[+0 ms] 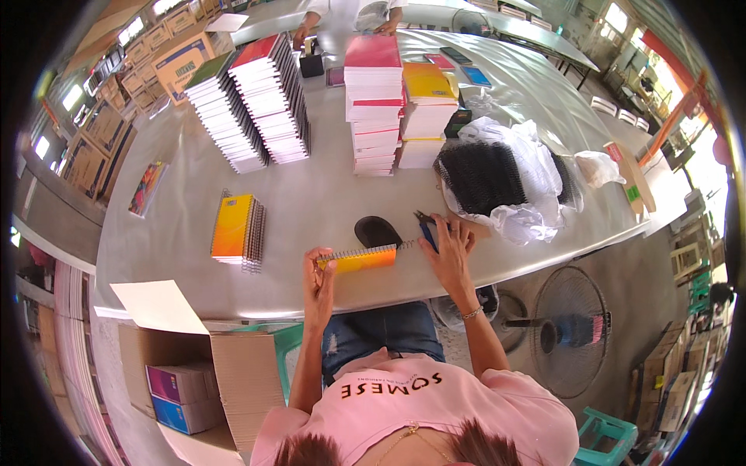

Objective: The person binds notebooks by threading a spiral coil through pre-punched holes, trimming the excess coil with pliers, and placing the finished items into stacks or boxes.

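Note:
My left hand point(319, 281) grips the left end of an orange spiral notebook point(359, 260), held with its wire-bound edge upward near the table's front edge. A loose length of the wire coil point(406, 245) sticks out past the notebook's right end. My right hand point(452, 252) is closed around blue-handled pliers point(427, 227), their dark jaws pointing away from me. Behind the notebook lies a black rounded object point(378, 232) whose kind I cannot make out. Left of it sits a small stack of yellow-orange spiral notebooks point(234, 225).
Tall notebook piles point(270, 97) and unbound stacks point(375, 101) stand farther back. Black wire coils point(483, 180) lie on white plastic point(532, 159) at right. An open carton point(247, 373) sits front left, a fan point(571, 330) front right. Another person's hand point(386, 28) shows across the table.

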A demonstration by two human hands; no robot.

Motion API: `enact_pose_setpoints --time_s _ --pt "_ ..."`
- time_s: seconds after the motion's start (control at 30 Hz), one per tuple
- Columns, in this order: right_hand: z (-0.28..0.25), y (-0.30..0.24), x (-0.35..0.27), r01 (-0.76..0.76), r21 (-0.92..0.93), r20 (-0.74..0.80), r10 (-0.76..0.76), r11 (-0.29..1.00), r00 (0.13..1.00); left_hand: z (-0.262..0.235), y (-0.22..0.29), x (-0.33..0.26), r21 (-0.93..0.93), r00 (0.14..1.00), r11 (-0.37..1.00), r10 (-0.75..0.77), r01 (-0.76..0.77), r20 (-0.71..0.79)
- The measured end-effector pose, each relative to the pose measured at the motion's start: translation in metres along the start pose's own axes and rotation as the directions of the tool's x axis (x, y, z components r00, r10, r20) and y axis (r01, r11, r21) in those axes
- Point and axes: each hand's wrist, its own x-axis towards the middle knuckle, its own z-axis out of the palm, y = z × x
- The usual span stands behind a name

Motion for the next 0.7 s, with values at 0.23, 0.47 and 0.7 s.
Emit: enact_pose_setpoints --time_s 0.23,0.47,0.7 --pt "-0.017 -0.003 0.005 -0.013 0.331 -0.032 0.025 0.944 0.999 -0.006 0.003 0.001 0.083 0.999 0.996 0.028 -0.026 -0.026" --pt "-0.065 -0.005 0.009 -0.500 0.689 0.588 0.002 -0.526 0.809 -0.009 -0.001 0.001 0.281 0.992 0.956 0.105 -0.083 -0.065" --pt "-0.066 -0.018 -0.010 -0.550 0.646 0.557 -0.166 -0.530 0.814 -0.008 0.003 0.000 0.443 0.980 0.882 0.197 -0.161 -0.037"
